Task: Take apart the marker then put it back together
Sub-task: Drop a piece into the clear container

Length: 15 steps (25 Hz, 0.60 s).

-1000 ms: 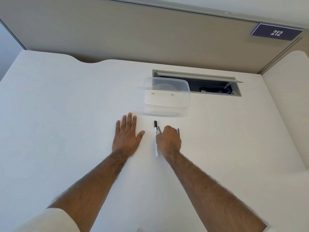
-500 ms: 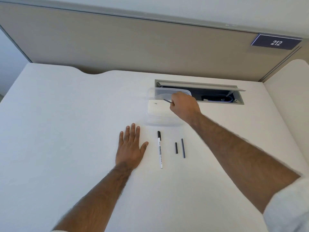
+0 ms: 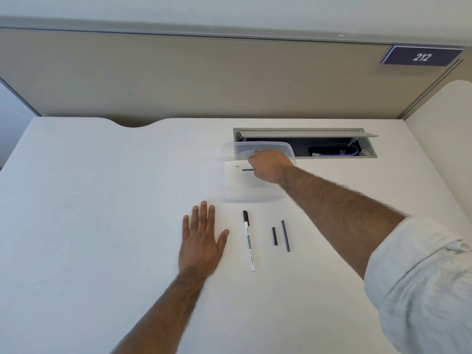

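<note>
A white marker (image 3: 248,241) with a black cap lies on the white desk, pointing away from me. To its right lie a short dark piece (image 3: 274,236) and a longer thin dark rod (image 3: 285,236), side by side. My left hand (image 3: 201,238) rests flat on the desk left of the marker, fingers spread. My right hand (image 3: 269,166) reaches into a clear plastic container (image 3: 255,196) beyond the marker, its fingers closed on a small dark stick (image 3: 247,170) held level inside the container.
An open cable hatch (image 3: 305,143) with blue cables sits in the desk just behind the container. A beige partition with a "212" sign (image 3: 421,56) runs along the back. A second white desk (image 3: 444,103) adjoins at the right.
My right hand left the parts beside the marker, carried a small dark stick forward into the clear container, and has lowered it inside. The left hand has stayed flat.
</note>
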Each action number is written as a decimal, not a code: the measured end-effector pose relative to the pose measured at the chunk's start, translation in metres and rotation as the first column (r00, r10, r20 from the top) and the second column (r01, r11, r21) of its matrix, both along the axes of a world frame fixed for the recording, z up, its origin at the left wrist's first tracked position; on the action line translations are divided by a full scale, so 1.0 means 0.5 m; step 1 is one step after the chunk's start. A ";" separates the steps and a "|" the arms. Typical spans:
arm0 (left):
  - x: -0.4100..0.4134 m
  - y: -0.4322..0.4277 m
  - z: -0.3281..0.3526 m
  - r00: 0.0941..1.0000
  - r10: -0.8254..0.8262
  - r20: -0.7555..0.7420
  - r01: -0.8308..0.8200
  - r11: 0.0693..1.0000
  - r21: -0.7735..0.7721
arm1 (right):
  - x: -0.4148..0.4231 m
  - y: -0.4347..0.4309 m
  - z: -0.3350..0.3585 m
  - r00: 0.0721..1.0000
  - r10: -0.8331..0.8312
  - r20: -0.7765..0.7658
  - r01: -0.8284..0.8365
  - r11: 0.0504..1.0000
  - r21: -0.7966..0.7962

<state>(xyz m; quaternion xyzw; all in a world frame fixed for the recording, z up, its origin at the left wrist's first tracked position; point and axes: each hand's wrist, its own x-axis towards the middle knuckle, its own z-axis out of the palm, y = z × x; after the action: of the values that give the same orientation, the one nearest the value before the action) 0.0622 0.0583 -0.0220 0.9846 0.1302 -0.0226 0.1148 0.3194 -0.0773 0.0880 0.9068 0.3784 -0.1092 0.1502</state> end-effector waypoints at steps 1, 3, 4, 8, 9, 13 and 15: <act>-0.001 0.000 0.001 1.000 0.000 -0.004 0.000 1.000 0.000 | 0.000 -0.001 -0.002 1.000 0.008 -0.006 -0.008 1.000 0.003; -0.001 -0.001 0.001 1.000 0.001 -0.009 -0.001 1.000 0.004 | -0.005 -0.002 0.001 0.999 -0.031 -0.027 0.032 0.998 0.061; -0.001 -0.001 0.001 1.000 0.005 -0.011 -0.005 1.000 0.005 | -0.011 -0.003 0.005 0.996 -0.082 -0.038 0.086 0.988 0.132; -0.002 -0.001 0.002 1.000 0.004 -0.013 -0.004 1.000 0.016 | -0.091 -0.038 0.034 0.937 -0.345 -0.065 0.313 0.739 0.596; -0.002 -0.002 0.003 1.000 0.004 -0.013 -0.004 1.000 0.014 | -0.129 -0.053 0.040 0.922 -0.382 -0.053 0.304 0.635 0.711; -0.003 -0.002 0.005 1.000 -0.003 -0.009 0.003 1.000 0.011 | -0.329 -0.107 0.008 0.878 -0.464 -0.116 0.335 0.424 0.842; -0.003 -0.003 0.010 1.000 -0.006 -0.013 0.006 1.000 0.002 | -0.412 -0.116 -0.031 0.849 -0.488 -0.202 0.468 0.517 0.717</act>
<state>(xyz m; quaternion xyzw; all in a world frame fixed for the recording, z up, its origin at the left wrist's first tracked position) 0.0609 0.0568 -0.0171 0.9849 0.1278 -0.0291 0.1130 0.1137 -0.1352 0.0728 0.9561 0.1234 0.0290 -0.2642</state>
